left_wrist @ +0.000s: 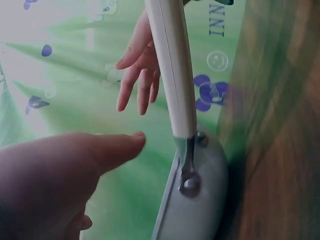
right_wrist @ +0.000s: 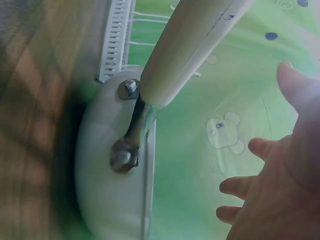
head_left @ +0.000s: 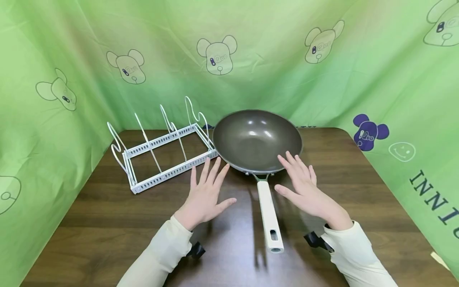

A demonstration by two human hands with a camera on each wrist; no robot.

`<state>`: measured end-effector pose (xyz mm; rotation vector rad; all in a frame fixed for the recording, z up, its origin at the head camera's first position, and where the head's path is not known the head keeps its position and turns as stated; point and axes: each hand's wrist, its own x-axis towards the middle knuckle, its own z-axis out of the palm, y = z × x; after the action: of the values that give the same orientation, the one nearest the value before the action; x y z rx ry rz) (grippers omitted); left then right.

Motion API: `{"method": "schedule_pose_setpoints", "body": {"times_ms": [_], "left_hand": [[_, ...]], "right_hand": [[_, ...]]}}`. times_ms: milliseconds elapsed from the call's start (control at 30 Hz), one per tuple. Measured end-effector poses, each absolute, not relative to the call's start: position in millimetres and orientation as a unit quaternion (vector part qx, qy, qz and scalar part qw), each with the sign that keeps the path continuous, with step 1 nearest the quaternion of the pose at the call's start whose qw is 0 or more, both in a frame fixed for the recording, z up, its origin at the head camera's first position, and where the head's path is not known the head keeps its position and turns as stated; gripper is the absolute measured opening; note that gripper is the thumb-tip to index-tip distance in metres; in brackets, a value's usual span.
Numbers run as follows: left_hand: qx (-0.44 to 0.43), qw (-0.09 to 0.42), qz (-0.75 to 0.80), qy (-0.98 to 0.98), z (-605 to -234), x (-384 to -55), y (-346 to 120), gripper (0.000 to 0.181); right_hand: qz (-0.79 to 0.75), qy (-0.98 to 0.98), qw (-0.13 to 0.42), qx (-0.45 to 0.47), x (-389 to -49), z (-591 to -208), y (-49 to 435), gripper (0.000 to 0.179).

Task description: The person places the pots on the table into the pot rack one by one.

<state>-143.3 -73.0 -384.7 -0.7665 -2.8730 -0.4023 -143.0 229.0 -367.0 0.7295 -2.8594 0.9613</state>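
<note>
Near far edge of desk (head_left: 107,223), pan (head_left: 256,139) sat facing up, long axis running far to near, handle (head_left: 269,211) raised, pointing away from far edge. Rack (head_left: 175,171) by far-left corner carried wire dividers (head_left: 143,133). Left hand (head_left: 203,200) and right hand (head_left: 306,191) flanked handle, fingers straight, spread.

I see a wok (head_left: 254,141) that is brown-grey inside and pale grey outside, with a white handle (head_left: 266,207). The pan rack (head_left: 175,172) is white too. The table (head_left: 107,223) is brown with streaky wood lines. The green cloth (head_left: 265,89) has outlined bear heads (head_left: 219,57) and a purple one.
</note>
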Motion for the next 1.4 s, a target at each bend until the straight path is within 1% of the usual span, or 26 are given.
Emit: {"method": "schedule_pose_setpoints", "body": {"times_ms": [200, 333, 433, 567, 733, 833, 933, 1000, 1133, 1267, 1400], "left_hand": [[-0.283, 0.033, -0.227, -0.931, -386, -134, -73, 0.088], [-0.299, -0.008, -0.292, -0.909, -388, -128, -72, 0.087], [-0.297, -0.060, -0.345, -0.888, -392, -123, -70, 0.084], [-0.290, -0.135, -0.415, -0.852, -397, -118, -64, 0.080], [-0.298, -0.203, -0.451, -0.816, -408, -113, -49, 0.078], [-0.297, -0.252, -0.473, -0.790, -415, -110, -38, 0.075], [-0.284, -0.314, -0.522, -0.740, -420, -105, -27, 0.068], [-0.267, -0.356, -0.573, -0.688, -423, -103, -22, 0.063], [-0.226, -0.433, -0.681, -0.546, -426, -99, -13, 0.054], [-0.203, -0.473, -0.738, -0.436, -424, -96, -6, 0.050], [-0.177, -0.500, -0.767, -0.360, -417, -94, 1, 0.052]], "right_hand": [[0.361, -0.905, 0.012, 0.227, -136, -373, 240, 0.073], [0.395, -0.895, -0.014, 0.208, -132, -380, 245, 0.070], [0.428, -0.881, -0.037, 0.199, -128, -389, 246, 0.066], [0.468, -0.856, -0.065, 0.210, -126, -403, 244, 0.057], [0.506, -0.828, -0.101, 0.222, -131, -414, 241, 0.048], [0.542, -0.802, -0.131, 0.213, -135, -417, 237, 0.049], [0.595, -0.757, -0.169, 0.211, -138, -421, 233, 0.055], [0.625, -0.725, -0.190, 0.219, -141, -425, 230, 0.060], [0.672, -0.661, -0.250, 0.222, -147, -433, 223, 0.068], [0.709, -0.591, -0.321, 0.211, -153, -438, 218, 0.067], [0.761, -0.487, -0.367, 0.222, -159, -442, 211, 0.057]]}}
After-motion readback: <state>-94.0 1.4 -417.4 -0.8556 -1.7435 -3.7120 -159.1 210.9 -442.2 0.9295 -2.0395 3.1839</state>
